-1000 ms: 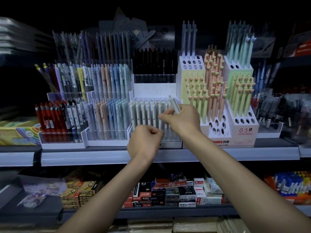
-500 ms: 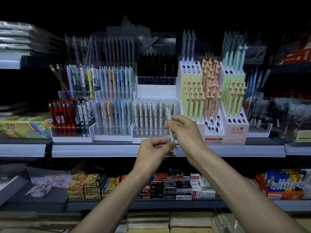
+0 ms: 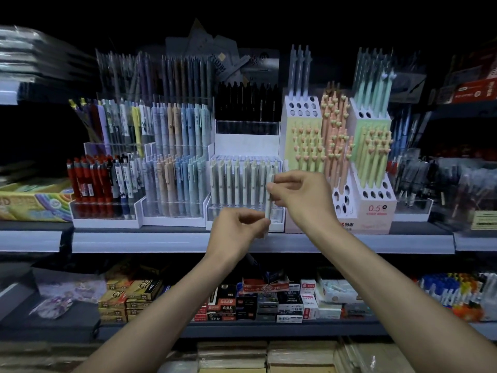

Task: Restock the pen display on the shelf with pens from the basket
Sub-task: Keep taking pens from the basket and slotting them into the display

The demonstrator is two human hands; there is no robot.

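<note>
A pale grey-white pen stands upright in front of the white tiered pen display on the shelf. My right hand pinches its upper part between thumb and fingers. My left hand holds its lower end with curled fingers. The display's front row holds several matching pale pens, and the held pen is at the row's right end. No basket is in view.
Neighbouring racks hold red and black pens, pastel blue and peach pens, and a heart-topped pen stand to the right. The grey shelf edge runs below. Boxes of refills fill the lower shelf.
The pen turned from tilted to upright in my right hand. My left hand came across and took hold of its lower end. The view shifted a little.
</note>
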